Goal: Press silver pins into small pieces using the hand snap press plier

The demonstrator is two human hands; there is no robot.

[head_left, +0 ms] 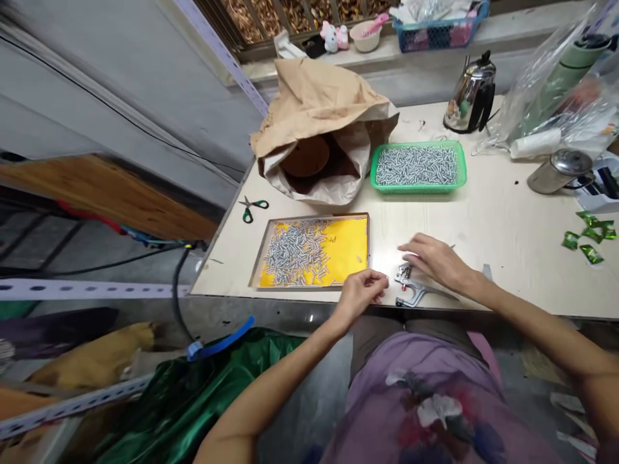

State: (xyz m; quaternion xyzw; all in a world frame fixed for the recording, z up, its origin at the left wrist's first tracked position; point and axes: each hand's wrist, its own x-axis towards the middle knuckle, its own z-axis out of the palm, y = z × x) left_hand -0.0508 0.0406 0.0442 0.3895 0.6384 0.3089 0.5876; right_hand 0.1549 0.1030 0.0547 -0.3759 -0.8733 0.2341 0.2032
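Observation:
My left hand (362,296) is at the table's front edge, beside the tray's right corner. Its fingers are pinched together; whatever they hold is too small to make out. To its right lies a silver metal hand tool (414,295) with long handles, looking like pliers. My right hand (438,263) hovers over the tool, fingers stretched out and apart. Under those fingers are several small metal pieces (404,270), partly hidden. A shallow tray (368,240) with a yellow bottom holds a heap of small silver pins (296,252), mostly at its left.
A green plastic basket (418,189) full of similar pins stands behind the tray. Left of it is an open brown paper bag (329,96). Green-handled scissors (249,211) lie at left. A kettle (471,96), a metal pot (556,173) and green wrapped packets (590,253) are at right.

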